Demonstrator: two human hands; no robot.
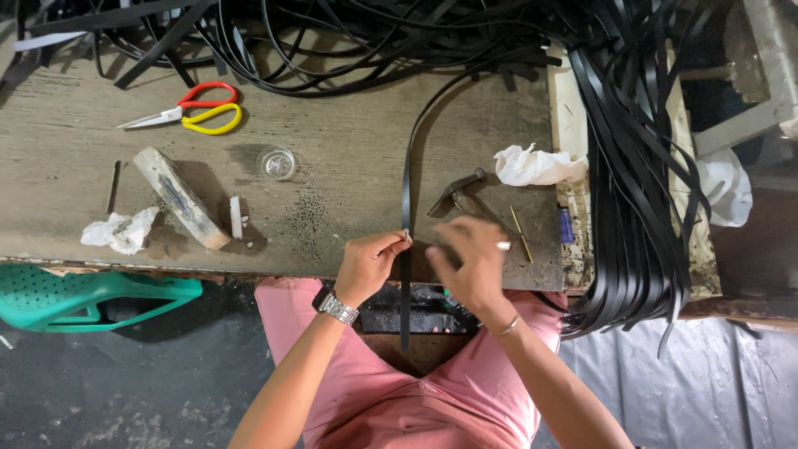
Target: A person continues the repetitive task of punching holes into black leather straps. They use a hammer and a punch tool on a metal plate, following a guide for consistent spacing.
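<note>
Now black strap [406, 199] lay lengthwise across bench [75, 166], running over near edge. Left hand [366, 266] fingers pinched strap at that edge; right hand [470, 258] just beside, blurred, fingers' state unclear.

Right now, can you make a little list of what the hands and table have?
left hand: pinches a small pale piece against the black strap
right hand: blurred, open over the strap, beside the hammer
scissors: red and yellow handles, far left
wooden block: lies slanted
workbench: worn, stained
</note>
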